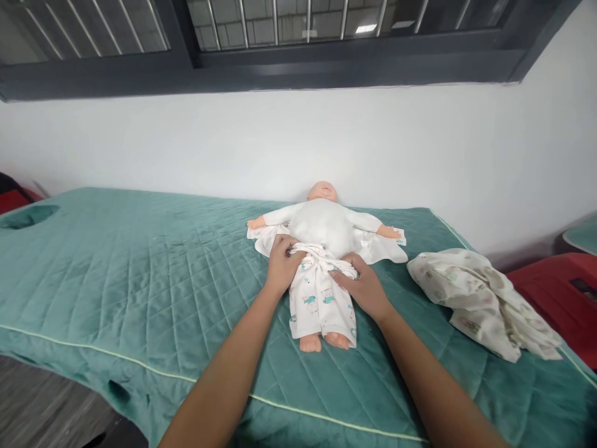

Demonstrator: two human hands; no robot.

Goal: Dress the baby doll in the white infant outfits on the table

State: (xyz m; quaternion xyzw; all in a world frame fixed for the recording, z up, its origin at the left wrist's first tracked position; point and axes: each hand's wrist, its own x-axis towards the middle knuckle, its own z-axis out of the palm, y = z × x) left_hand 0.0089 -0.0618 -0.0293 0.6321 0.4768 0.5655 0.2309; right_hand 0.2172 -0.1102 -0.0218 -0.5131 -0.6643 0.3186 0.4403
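Observation:
A baby doll [321, 221] lies on its back with its head towards the wall, arms spread and feet pointing at me. White printed trousers [321, 298] cover its legs, with the waistband bunched at the hips and the feet showing below the hems. My left hand [282, 262] grips the waistband on the left side, thumb over the cloth. On the right side, my right hand [361, 285] pinches the same waistband between thumb and fingers. Beneath the doll's body and arms spreads a white garment [380, 247].
A green quilted cover [153, 267] lies over the bed. To the right, a crumpled patterned cloth [480, 298] lies near a red case [555, 298]. A white wall [196, 143] with a barred window [298, 25] stands behind. The cover has a hole [30, 216] at far left.

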